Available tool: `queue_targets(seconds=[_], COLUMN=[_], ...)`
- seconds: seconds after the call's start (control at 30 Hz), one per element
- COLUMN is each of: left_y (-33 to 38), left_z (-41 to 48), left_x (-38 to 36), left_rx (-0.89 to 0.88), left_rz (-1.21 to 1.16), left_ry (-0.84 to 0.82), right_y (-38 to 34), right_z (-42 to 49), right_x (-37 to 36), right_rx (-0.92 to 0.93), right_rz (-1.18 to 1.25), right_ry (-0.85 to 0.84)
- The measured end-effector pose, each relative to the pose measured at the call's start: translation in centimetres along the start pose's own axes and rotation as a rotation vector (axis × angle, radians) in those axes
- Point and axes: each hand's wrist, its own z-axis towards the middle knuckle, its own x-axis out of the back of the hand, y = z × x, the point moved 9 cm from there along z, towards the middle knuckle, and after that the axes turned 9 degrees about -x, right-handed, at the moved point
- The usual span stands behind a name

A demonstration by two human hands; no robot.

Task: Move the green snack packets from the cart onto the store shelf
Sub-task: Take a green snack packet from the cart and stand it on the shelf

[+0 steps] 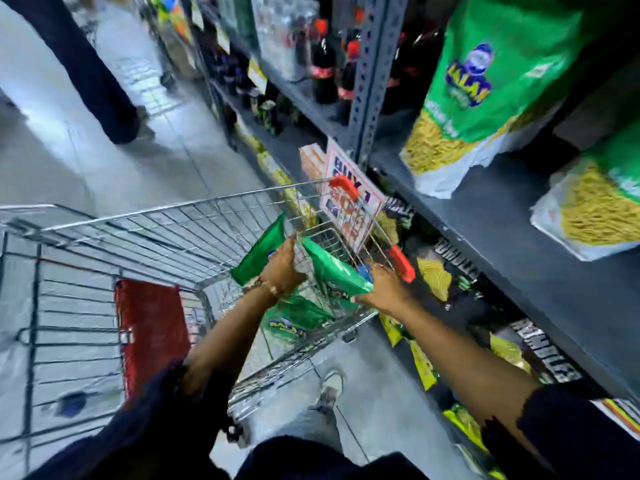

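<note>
Over the wire cart (145, 216), my left hand (282, 266) grips one green snack packet (259, 252), tilted up to the left. My right hand (382, 289) grips a second green snack packet (334, 268), which slants down toward the cart's near corner. More green packets (298, 318) lie in the cart's basket below my wrists. On the dark store shelf (502, 216) at the right, two green packets of yellow snacks stand: one (485, 91) at the back and one (599, 199) at the edge of view.
Cola bottles (323, 64) fill the shelf bay beyond the grey upright post (369, 77). A promo sign (346, 202) hangs by the cart's red-capped corner. Black and yellow packets (436, 275) crowd the lower shelf. Another person's leg (86, 67) stands in the aisle. A red flap (152, 327) is inside the cart.
</note>
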Motion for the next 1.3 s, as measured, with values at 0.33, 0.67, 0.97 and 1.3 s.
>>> queue_targets(seconds=[0.33,0.67,0.97,1.3], left_y=[-3.5,-4.0,3.0,19.2], left_z=[7.3,7.0,3.0,0.0], left_x=[-6.2,-5.6,4.5,11.9], left_rx=[0.044,0.104,-0.100,-0.429], left_rz=[-0.339,-0.528,-0.498,-0.350], left_ry=[-0.338,-0.124,0.203,0.395], right_y=[0.6,1.8,1.1,2.4], right_z=[5.3,4.5,-0.6,-11.4], right_x=[-3.5,-0.3,8.3,21.5], right_rx=[-0.132,-0.218,-0.075,0.179], right_rz=[-0.183,-0.010,0.623,1.281], right_ry=[-0.067,0.055,0.267,0.489])
